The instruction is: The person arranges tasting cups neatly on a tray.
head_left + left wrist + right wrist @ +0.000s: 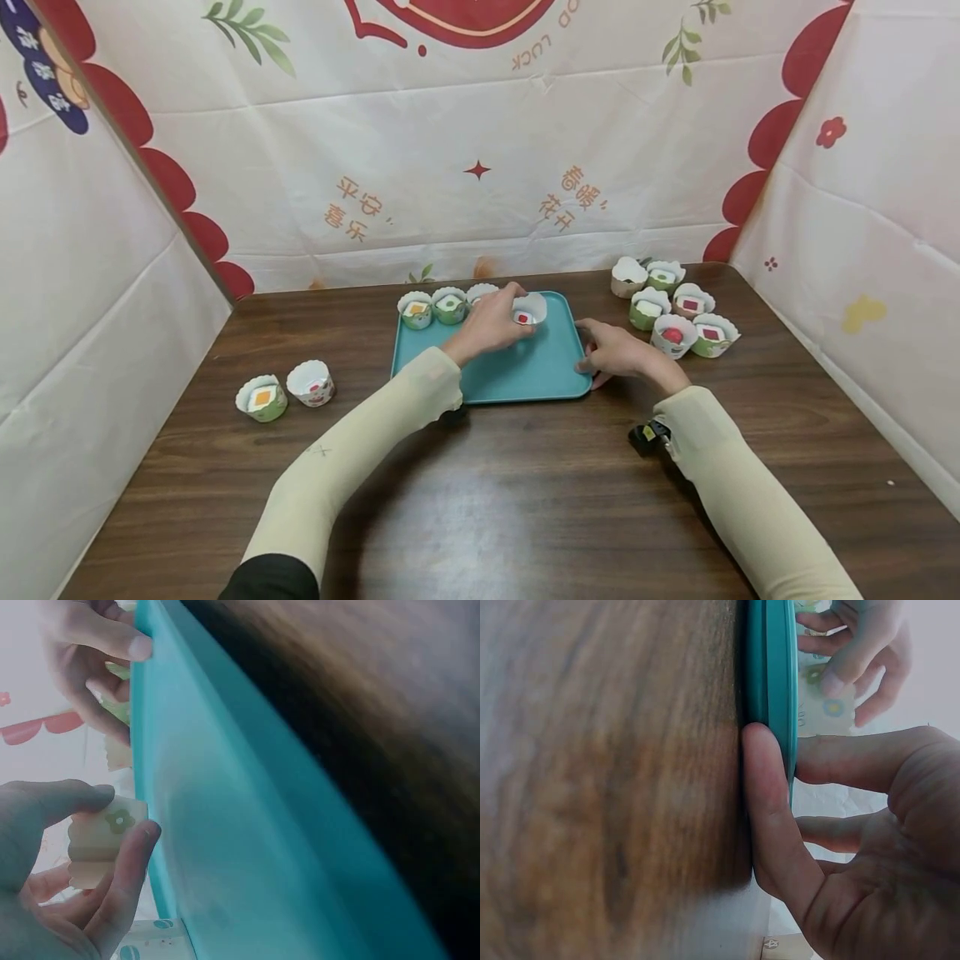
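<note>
In the head view my left hand (491, 323) pinches a paper baking cup (531, 305) with a red-and-white filling, over the back right of a teal tray (517, 375). The left wrist view shows thumb and fingers on either side of this cup (105, 832), right at the tray's rim. At the back left of the tray stand a green cup with a yellow square (416, 310) and a green cup with a green centre (449, 306). A third cup (480, 292) is partly hidden behind my left hand. My right hand (617, 350) grips the tray's right edge, thumb (765, 765) against its side.
Several filled paper cups (649, 307) cluster on the wooden table (510, 500) beyond my right hand. Left of the tray stand a green cup with a yellow square (262, 399) and a white patterned cup (311, 384). A printed white cloth (465, 208) hangs behind the table.
</note>
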A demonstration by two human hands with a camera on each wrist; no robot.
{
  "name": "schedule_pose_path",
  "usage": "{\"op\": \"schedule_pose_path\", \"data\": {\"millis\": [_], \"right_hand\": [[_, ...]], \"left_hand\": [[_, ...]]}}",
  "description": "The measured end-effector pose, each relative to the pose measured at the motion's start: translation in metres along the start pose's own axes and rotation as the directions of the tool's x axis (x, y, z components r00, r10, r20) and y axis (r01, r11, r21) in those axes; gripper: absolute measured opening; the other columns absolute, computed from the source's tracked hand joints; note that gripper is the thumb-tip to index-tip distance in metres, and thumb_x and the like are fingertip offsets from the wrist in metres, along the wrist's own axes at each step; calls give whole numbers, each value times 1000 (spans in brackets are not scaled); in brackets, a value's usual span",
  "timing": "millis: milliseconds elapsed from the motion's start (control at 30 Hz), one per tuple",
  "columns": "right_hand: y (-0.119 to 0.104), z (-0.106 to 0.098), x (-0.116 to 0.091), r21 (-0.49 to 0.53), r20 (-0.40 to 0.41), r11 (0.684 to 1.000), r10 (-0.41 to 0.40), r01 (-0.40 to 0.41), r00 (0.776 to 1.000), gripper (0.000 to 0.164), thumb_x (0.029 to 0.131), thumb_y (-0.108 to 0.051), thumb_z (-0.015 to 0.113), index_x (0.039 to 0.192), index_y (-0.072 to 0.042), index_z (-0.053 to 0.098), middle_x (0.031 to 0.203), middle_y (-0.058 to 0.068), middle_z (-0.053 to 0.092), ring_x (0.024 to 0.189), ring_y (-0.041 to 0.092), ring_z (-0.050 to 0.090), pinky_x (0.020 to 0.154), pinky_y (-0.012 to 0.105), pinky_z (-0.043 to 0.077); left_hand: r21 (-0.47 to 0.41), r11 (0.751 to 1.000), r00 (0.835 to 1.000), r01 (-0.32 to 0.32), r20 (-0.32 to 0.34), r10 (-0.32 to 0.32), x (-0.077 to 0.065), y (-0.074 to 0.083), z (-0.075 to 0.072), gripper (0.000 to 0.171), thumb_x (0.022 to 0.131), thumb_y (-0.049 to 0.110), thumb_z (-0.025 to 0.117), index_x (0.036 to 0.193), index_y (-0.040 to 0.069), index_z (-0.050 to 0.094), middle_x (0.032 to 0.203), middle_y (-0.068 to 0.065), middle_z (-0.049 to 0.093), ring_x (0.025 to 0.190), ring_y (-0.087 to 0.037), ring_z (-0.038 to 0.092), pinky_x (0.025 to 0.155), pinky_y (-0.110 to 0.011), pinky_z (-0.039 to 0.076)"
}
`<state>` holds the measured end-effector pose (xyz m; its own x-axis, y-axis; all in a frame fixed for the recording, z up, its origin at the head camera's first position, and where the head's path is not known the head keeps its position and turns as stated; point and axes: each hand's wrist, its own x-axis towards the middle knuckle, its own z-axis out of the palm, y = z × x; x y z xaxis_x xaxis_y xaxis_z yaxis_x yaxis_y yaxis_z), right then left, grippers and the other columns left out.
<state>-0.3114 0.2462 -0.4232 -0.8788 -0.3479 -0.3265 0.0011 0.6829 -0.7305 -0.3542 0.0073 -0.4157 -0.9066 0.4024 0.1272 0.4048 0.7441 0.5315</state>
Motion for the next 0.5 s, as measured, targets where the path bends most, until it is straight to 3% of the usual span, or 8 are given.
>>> {"op": "schedule_pose_path", "data": {"millis": [167, 267, 400, 500], "right_hand": [[0, 0, 0, 2, -3, 1000, -1, 1, 1000, 86, 95, -3, 68, 163, 2, 16, 96, 17, 48, 76, 23, 63, 71, 38, 68], [0, 0, 1, 1, -6, 1000, 0, 0, 1000, 85, 95, -3, 69, 163, 2, 17, 96, 17, 48, 76, 23, 64, 71, 38, 68], [1, 0, 1, -4, -8, 1000, 2, -2, 1000, 85, 95, -3, 69, 163, 1, 16, 97, 17, 48, 76, 23, 64, 71, 37, 68], [2, 0, 1, -2, -6, 1000, 3, -3, 1000, 85, 96, -4, 68, 163, 1, 16, 97, 18, 48, 77, 23, 63, 71, 37, 68]], "left_hand": [[113, 994, 1000, 4, -24, -1, 8, -2, 3, 60, 92, 37, 77, 142, 13, 57, 128, -9, 63, 95, -19, 58, 85, -33, 55], [101, 995, 999, 12, -35, -9, 12, -4, 4, 61, 93, 34, 77, 146, 12, 55, 125, -11, 65, 80, -16, 68, 76, -29, 59], [26, 999, 999, 21, -27, -20, 15, -5, 2, 64, 95, 28, 75, 152, 10, 50, 112, -13, 72, 48, -10, 67, 55, -23, 59], [-9, 1000, 999, 20, -34, -20, 15, -5, 2, 59, 96, 23, 73, 150, 9, 51, 119, -16, 71, 46, -8, 64, 52, -21, 56]]}}
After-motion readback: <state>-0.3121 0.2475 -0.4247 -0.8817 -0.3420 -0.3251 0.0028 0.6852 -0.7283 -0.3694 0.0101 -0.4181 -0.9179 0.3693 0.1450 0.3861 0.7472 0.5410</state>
